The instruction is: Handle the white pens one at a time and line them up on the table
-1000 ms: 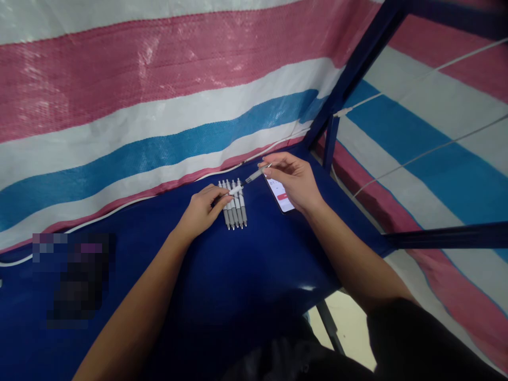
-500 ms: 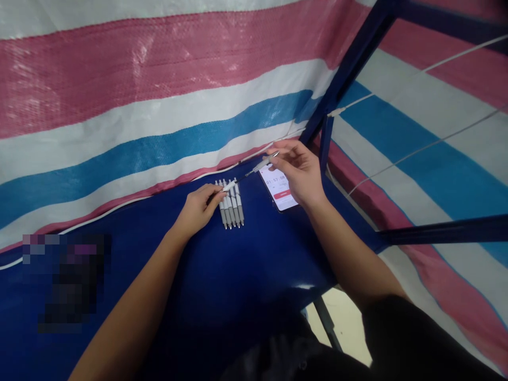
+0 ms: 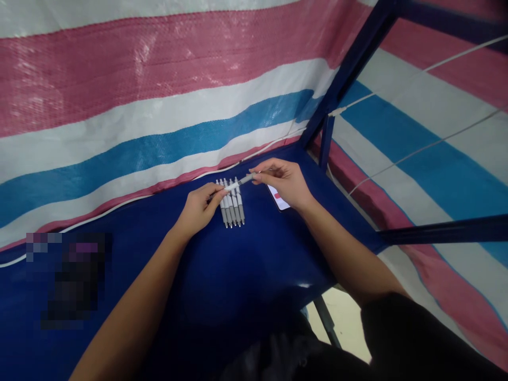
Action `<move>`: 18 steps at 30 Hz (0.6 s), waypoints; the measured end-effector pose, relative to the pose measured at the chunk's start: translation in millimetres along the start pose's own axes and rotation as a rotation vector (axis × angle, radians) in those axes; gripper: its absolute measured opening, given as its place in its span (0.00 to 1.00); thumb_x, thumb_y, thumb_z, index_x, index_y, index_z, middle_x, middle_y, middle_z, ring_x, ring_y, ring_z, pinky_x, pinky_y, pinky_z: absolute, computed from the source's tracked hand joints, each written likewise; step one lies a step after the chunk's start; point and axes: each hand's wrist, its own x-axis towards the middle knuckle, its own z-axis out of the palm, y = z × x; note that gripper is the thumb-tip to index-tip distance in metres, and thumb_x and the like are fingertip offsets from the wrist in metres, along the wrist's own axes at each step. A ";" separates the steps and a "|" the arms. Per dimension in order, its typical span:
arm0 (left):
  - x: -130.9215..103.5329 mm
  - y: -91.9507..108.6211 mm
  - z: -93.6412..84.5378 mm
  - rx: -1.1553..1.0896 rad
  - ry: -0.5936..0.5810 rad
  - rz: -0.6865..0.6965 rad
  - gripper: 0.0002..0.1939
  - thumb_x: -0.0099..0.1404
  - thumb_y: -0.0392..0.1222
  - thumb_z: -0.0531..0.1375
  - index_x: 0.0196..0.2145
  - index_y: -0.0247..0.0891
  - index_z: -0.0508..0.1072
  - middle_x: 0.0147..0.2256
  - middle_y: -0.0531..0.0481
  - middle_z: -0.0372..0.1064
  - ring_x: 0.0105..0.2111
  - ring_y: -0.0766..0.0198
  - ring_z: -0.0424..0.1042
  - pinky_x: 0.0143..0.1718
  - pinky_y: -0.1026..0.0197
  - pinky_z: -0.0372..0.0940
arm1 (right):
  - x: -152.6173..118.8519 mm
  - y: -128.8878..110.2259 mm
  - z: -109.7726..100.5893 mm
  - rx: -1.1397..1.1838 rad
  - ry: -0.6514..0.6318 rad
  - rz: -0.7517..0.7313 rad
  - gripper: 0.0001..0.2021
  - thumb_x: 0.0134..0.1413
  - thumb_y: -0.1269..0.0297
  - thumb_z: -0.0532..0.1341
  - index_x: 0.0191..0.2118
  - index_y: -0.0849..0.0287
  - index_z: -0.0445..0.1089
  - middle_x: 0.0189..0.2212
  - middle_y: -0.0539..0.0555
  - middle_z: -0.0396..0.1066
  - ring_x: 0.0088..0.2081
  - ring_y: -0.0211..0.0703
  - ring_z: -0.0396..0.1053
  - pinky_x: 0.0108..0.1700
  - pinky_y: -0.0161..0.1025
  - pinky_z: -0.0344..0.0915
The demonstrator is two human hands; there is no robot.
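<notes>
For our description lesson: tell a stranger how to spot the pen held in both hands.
On the blue table by the striped sheet lies a row of pens. Over the row's far end, the left hand and right hand hold the pen. Unlike its neighbours, it is off the table and slants crosswise.

phone (image 3: pixel 280 201) partly hid behind r. grip (image 3: pixel 286 182). dark obj. (image 3: pixel 75 280) pixelated, can't id. l. forearm (image 3: pixel 125 304) cut off, btm edge.

Right hand (image 3: pixel 287 182) in apparent pinch.
</notes>
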 end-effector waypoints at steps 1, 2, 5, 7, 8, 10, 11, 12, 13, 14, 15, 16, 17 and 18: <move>0.1 -0.1 -0.4 -0.007 0.004 -0.003 0.13 0.80 0.47 0.60 0.43 0.39 0.82 0.34 0.50 0.78 0.32 0.63 0.74 0.36 0.59 0.67 | -0.1 1.1 0.7 -0.001 -0.002 0.010 0.18 0.51 0.49 0.79 0.40 0.55 0.79 0.38 0.52 0.83 0.39 0.45 0.81 0.49 0.48 0.80; 0.1 -0.4 -0.8 -0.012 0.004 -0.003 0.12 0.80 0.47 0.60 0.43 0.39 0.82 0.34 0.50 0.78 0.33 0.62 0.75 0.37 0.59 0.68 | -0.4 2.2 1.3 -0.010 0.001 0.020 0.19 0.51 0.48 0.79 0.40 0.55 0.78 0.36 0.52 0.82 0.38 0.44 0.81 0.47 0.47 0.79; -0.2 -1.7 -1.9 -0.004 0.000 0.026 0.11 0.78 0.48 0.63 0.44 0.39 0.82 0.37 0.48 0.79 0.35 0.62 0.76 0.37 0.60 0.68 | -2.6 4.3 2.7 -0.150 0.021 0.085 0.24 0.59 0.39 0.72 0.32 0.56 0.72 0.24 0.49 0.74 0.26 0.39 0.75 0.35 0.40 0.74; -0.6 -2.5 -2.4 0.013 0.000 0.057 0.10 0.78 0.47 0.64 0.45 0.40 0.82 0.38 0.47 0.79 0.36 0.61 0.76 0.38 0.59 0.69 | -4.2 3.0 2.5 -0.314 0.011 0.119 0.30 0.66 0.34 0.63 0.26 0.56 0.67 0.17 0.47 0.67 0.21 0.35 0.67 0.29 0.37 0.66; -0.7 -2.8 -2.6 0.021 0.004 0.067 0.10 0.78 0.47 0.64 0.45 0.40 0.82 0.38 0.47 0.79 0.36 0.61 0.76 0.38 0.59 0.69 | -4.7 1.5 1.7 -0.367 -0.007 0.119 0.31 0.68 0.32 0.61 0.26 0.55 0.66 0.17 0.47 0.66 0.20 0.35 0.65 0.27 0.36 0.63; -0.7 -3.4 -3.0 0.027 0.015 0.071 0.10 0.78 0.47 0.64 0.45 0.40 0.83 0.37 0.47 0.79 0.35 0.61 0.76 0.37 0.59 0.69 | -4.8 -2.8 -0.9 -0.376 -0.065 0.089 0.29 0.64 0.31 0.64 0.30 0.56 0.69 0.21 0.48 0.70 0.22 0.35 0.66 0.27 0.36 0.62; -0.6 -3.6 -3.2 0.026 0.019 0.065 0.10 0.78 0.47 0.64 0.45 0.40 0.83 0.37 0.48 0.79 0.34 0.61 0.75 0.37 0.59 0.69 | -4.5 -5.2 -2.6 -0.351 -0.100 0.074 0.28 0.59 0.32 0.68 0.33 0.56 0.71 0.25 0.49 0.73 0.24 0.36 0.67 0.27 0.35 0.62; -0.5 -3.9 -3.3 0.021 0.021 0.060 0.11 0.78 0.47 0.64 0.45 0.40 0.83 0.36 0.48 0.78 0.33 0.61 0.75 0.36 0.59 0.69 | -4.2 -7.3 -4.4 -0.338 -0.144 0.074 0.28 0.55 0.33 0.71 0.35 0.56 0.71 0.27 0.49 0.74 0.25 0.36 0.67 0.28 0.35 0.63; -0.3 -4.2 -3.4 0.014 0.021 0.055 0.11 0.78 0.48 0.64 0.45 0.40 0.83 0.36 0.48 0.78 0.33 0.62 0.75 0.35 0.59 0.69 | -4.0 -9.2 -6.2 -0.354 -0.184 0.088 0.28 0.56 0.34 0.72 0.34 0.57 0.72 0.26 0.49 0.74 0.25 0.36 0.68 0.28 0.36 0.63; -0.1 -4.5 -3.4 0.007 0.020 0.050 0.11 0.78 0.48 0.64 0.45 0.40 0.84 0.36 0.48 0.78 0.32 0.62 0.75 0.35 0.59 0.68 | -4.0 -10.6 -7.7 -0.395 -0.211 0.112 0.28 0.60 0.34 0.68 0.31 0.57 0.72 0.24 0.50 0.72 0.24 0.36 0.67 0.29 0.36 0.63; 0.1 -4.9 -3.2 0.000 0.023 0.047 0.11 0.78 0.48 0.64 0.45 0.40 0.84 0.36 0.48 0.79 0.32 0.62 0.75 0.35 0.59 0.68 | -4.2 -11.5 -8.9 -0.446 -0.225 0.133 0.30 0.66 0.34 0.63 0.28 0.58 0.71 0.22 0.50 0.70 0.23 0.36 0.66 0.30 0.37 0.63; 0.3 -5.2 -3.0 -0.008 0.028 0.042 0.11 0.78 0.49 0.64 0.45 0.40 0.84 0.36 0.48 0.79 0.32 0.62 0.75 0.35 0.59 0.69 | -4.5 -12.1 -9.8 -0.483 -0.224 0.139 0.31 0.69 0.34 0.59 0.27 0.58 0.71 0.21 0.50 0.70 0.23 0.36 0.66 0.30 0.37 0.63; 0.5 -5.6 -2.8 -0.018 0.036 0.036 0.11 0.77 0.49 0.65 0.45 0.40 0.84 0.36 0.48 0.79 0.33 0.62 0.75 0.35 0.59 0.69 | -4.9 -12.3 -10.3 -0.497 -0.219 0.130 0.30 0.70 0.35 0.59 0.29 0.58 0.72 0.22 0.50 0.71 0.23 0.36 0.67 0.31 0.37 0.64; 0.7 -6.0 -2.6 -0.028 0.046 0.029 0.11 0.77 0.49 0.65 0.44 0.41 0.84 0.36 0.48 0.79 0.32 0.62 0.75 0.36 0.58 0.69 | -5.3 -12.3 -10.5 -0.489 -0.214 0.109 0.28 0.69 0.36 0.61 0.32 0.59 0.74 0.25 0.51 0.74 0.25 0.36 0.68 0.31 0.37 0.64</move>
